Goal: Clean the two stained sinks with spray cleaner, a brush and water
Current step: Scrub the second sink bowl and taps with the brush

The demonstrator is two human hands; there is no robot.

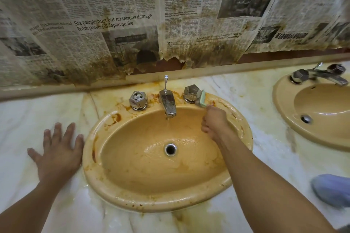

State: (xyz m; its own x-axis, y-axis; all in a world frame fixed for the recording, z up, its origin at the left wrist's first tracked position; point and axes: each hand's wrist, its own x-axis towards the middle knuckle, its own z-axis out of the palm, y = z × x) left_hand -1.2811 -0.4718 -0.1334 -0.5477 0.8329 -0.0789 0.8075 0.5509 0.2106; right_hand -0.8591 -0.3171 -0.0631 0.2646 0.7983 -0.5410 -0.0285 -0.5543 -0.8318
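Right hand (214, 125) fingers (205, 127) are gripping the brush (202, 99), angled away across the sink (151, 203) onto the tap knob (192, 92); left hand (56, 149) fingers (56, 132) are lying spread.

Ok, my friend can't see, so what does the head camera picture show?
A person's right hand holds a green brush against the stained rim of a tan sink while its tap runs. The left hand lies flat on the marble counter, and a second sink sits further right.
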